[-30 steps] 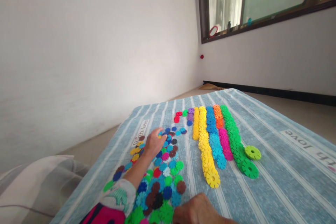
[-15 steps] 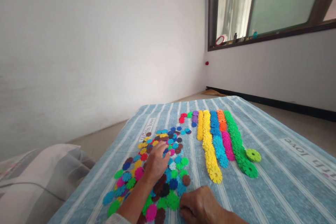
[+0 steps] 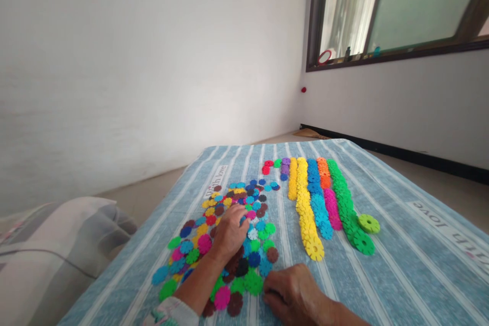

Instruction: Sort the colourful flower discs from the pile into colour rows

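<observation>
A spread of mixed-colour notched plastic discs (image 3: 204, 243) lies on the left of the striped cloth. Over its middle reaches my left hand (image 3: 231, 229), its fingertips down among the discs and its thumb apart from the fingers. My right hand (image 3: 292, 290) rests at the near edge of the spread, fingers curled in; whatever they may hold is hidden. Beside its knuckles lies a green disc (image 3: 252, 282). Further right run overlapping rows of discs by colour: a yellow row (image 3: 304, 204), a light blue row (image 3: 321, 214), a pink row (image 3: 333, 209) and a green row (image 3: 344, 198).
A lime-green disc (image 3: 369, 223) lies beside the green row's near end. Short groups, one of them red discs (image 3: 266, 169), lie at the far end. Blue-and-white striped cloth (image 3: 397, 265) covers the surface. To the left is pale bedding (image 3: 69, 244) with a dark cord.
The view has shifted slightly. My left hand stays over the mixed discs, its fingers a little more bent. My right hand keeps its curled shape near the front edge.
</observation>
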`<state>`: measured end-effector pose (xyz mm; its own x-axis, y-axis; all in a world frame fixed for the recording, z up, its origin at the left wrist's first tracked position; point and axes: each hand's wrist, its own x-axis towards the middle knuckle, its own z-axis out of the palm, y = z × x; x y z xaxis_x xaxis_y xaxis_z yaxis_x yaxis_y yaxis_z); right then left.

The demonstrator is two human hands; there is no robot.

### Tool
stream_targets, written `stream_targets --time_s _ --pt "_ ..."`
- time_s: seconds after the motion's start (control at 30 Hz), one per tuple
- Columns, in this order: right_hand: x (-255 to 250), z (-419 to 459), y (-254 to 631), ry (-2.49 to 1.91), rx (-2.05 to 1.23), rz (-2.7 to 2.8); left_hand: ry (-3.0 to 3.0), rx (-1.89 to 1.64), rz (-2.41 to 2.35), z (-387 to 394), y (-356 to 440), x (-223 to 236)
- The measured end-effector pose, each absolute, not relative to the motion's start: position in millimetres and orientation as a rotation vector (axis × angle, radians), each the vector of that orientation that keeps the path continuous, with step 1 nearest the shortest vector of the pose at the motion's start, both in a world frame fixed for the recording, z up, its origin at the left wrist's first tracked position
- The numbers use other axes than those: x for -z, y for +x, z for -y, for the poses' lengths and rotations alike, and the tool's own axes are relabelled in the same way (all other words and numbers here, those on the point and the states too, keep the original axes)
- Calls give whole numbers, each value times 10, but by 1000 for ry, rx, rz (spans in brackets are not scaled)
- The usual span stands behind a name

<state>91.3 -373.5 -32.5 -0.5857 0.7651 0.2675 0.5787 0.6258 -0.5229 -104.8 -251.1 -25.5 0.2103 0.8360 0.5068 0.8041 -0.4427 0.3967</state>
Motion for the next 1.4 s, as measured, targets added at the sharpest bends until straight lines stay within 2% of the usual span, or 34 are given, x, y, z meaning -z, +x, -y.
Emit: stream_targets --time_s 0.47,0.9,1.2,1.4 --pt "302 3796 938 -1174 -573 2355 2600 -1035 -1532 2600 -1003 235" --pt "344 3791 972 -1093 -588 2336 2724 -979 -1303 2743 -872 159" --pt "401 3767 955 -1037 -598 2292 2710 -980 -1064 2848 -761 71" --pt "449 3757 952 -1068 -608 2297 2650 -1014 -1113 2820 -778 47"
